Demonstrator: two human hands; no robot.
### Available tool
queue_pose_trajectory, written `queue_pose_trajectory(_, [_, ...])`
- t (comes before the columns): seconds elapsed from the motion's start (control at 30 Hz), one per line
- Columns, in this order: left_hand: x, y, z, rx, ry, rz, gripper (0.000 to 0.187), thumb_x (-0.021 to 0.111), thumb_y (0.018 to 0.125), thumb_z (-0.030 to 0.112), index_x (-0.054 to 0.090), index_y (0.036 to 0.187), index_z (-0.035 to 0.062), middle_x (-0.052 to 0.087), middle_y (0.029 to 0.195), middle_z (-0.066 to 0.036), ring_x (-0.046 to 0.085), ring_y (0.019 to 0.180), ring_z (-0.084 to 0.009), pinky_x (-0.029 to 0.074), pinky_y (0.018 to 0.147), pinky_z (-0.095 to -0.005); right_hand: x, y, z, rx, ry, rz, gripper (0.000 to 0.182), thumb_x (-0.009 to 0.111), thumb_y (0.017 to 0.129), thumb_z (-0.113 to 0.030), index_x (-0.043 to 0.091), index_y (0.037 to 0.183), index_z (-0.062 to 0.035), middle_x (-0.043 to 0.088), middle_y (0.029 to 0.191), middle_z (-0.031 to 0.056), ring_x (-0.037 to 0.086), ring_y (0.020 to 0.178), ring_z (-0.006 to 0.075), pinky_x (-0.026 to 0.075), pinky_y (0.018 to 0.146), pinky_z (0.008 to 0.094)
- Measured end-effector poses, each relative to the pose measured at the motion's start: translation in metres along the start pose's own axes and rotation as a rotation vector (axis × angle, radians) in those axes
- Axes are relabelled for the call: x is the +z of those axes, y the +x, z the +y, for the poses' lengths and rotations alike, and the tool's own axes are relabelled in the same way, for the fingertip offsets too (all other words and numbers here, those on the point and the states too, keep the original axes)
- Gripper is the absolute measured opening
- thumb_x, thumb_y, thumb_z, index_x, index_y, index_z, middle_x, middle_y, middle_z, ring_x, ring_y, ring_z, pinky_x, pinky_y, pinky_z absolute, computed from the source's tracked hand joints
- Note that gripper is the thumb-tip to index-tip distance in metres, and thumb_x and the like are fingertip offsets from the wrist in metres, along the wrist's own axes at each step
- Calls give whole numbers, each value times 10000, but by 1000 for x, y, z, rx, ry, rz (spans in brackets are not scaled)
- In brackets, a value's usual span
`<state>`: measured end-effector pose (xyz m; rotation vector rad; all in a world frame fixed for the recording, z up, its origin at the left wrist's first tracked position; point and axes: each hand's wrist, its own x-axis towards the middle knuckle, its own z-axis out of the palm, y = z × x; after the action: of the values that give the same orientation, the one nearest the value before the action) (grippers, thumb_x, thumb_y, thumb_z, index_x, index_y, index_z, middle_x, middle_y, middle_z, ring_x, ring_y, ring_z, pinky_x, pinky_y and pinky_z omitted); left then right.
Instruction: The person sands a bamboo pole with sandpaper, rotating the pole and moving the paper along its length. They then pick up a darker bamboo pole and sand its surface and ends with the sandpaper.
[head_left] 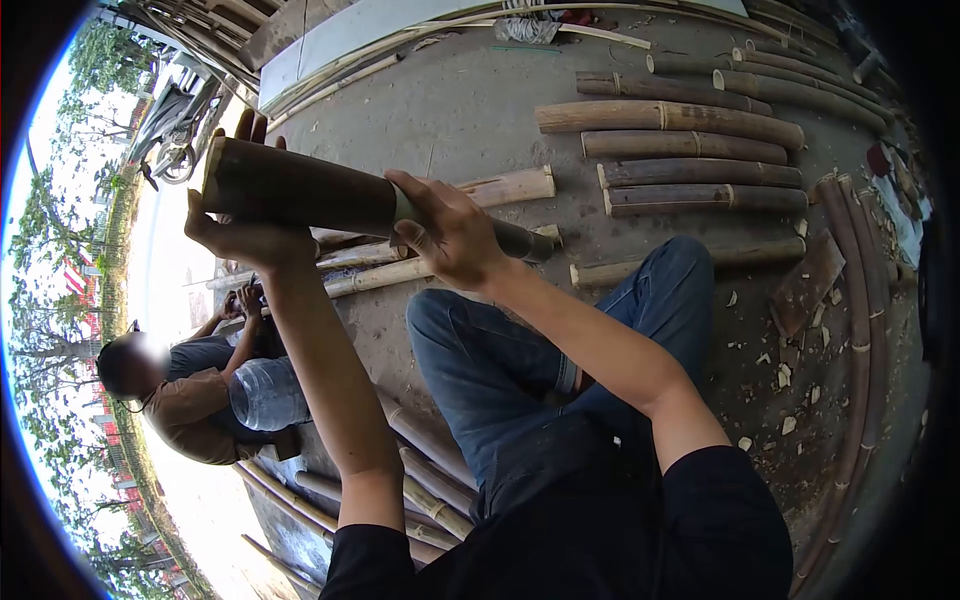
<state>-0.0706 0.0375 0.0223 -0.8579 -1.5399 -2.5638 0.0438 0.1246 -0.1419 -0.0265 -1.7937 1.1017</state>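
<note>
A dark brown bamboo pole section (305, 190) is held up in front of me, slanting across the view. My left hand (252, 243) is wrapped around its near-left end, with fingertips showing beyond the far side. Farther along, my right hand (455, 232) grips the pole beside a pale band at a joint. Past that hand the pole runs on to the right. Behind it lie paler bamboo pieces (385, 272) on the ground, partly hidden by the pole and my arms.
Several cut bamboo sections (690, 145) lie in rows at the upper right. Long bamboo poles (860, 340) curve along the right edge, near wood chips (785, 375). On the left sits another person (195, 400) next to a clear plastic jug (268, 395). A motorcycle (180, 150) stands behind.
</note>
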Motion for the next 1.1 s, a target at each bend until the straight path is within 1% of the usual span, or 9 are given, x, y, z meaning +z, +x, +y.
queue_pose_trajectory(0.2, [-15, 10, -4, -140, -119, -45, 770, 347, 965, 599, 505, 1459, 29, 597, 1418, -232, 579, 1298, -363, 427, 1126, -482, 29, 115, -84, -95, 59, 64, 540, 574, 1030, -426, 462, 1487, -162, 679, 1110, 199, 721, 939, 381, 599, 786, 479])
queue_pose_trajectory(0.23, [-44, 14, -28, -108, -717, -442, 769, 375, 963, 583, 499, 1466, 15, 633, 1346, -228, 598, 1244, -366, 469, 1085, -460, 29, 138, -107, -67, 52, 44, 535, 608, 1009, -426, 486, 1457, -162, 681, 1071, 195, 727, 913, 376, 603, 775, 475])
queue_pose_trajectory(0.33, [-26, 13, -17, -98, -442, -247, 770, 368, 962, 588, 512, 1455, 15, 643, 1313, -229, 615, 1206, -369, 491, 1054, -467, 36, 156, -118, -75, 41, 69, 473, 648, 979, -450, 554, 1326, -143, 692, 963, 162, 727, 853, 375, 595, 746, 481])
queue_pose_trajectory(0.47, [-14, 10, -3, -43, -38, 49, 773, 359, 960, 596, 530, 1438, 14, 658, 1263, -230, 640, 1150, -375, 524, 1008, -477, 33, 67, -41, -37, 50, 108, 510, 592, 1007, -502, 544, 1373, -149, 681, 938, 158, 704, 847, 368, 561, 751, 486])
queue_pose_trajectory(0.6, [-35, 6, -5, -51, -21, 87, 790, 345, 926, 643, 611, 1322, 13, 685, 1131, -272, 700, 947, -407, 566, 908, -525, -4, -110, 96, 76, -157, 96, 576, 312, 1093, -523, 583, 1330, -73, 690, 1017, 181, 668, 882, 400, 514, 828, 511])
queue_pose_trajectory(0.67, [-48, 4, -6, -161, -348, -298, 822, 381, 887, 635, 583, 1318, -35, 677, 1085, -270, 665, 994, -429, 536, 933, -537, -22, -159, 133, 151, -213, 34, 597, 280, 1095, -522, 603, 1310, -69, 691, 1045, 180, 673, 899, 405, 518, 831, 503])
queue_pose_trajectory(0.73, [-33, 7, -7, -126, -300, -217, 847, 346, 888, 684, 611, 1283, -16, 696, 1028, -279, 693, 915, -413, 573, 863, -511, -24, -166, 145, 177, -247, 63, 615, 257, 1095, -518, 615, 1293, -58, 690, 1072, 179, 680, 914, 411, 524, 840, 492])
queue_pose_trajectory(0.97, [-40, 17, -7, -133, -309, -244, 813, 367, 894, 641, 623, 1281, -26, 697, 1089, -276, 690, 952, -416, 560, 908, -514, 28, 68, -55, -25, 117, 171, 469, 498, 1056, -462, 578, 1248, -42, 656, 941, 208, 669, 855, 417, 538, 787, 502])
queue_pose_trajectory(1.1, [-64, 31, -6, -69, -236, -142, 719, 438, 879, 560, 657, 1258, -11, 700, 1146, -231, 681, 1029, -393, 550, 938, -515, 42, 72, -51, 8, 90, 37, 524, 555, 1026, -499, 545, 1290, -47, 662, 960, 192, 677, 856, 404, 552, 789, 485])
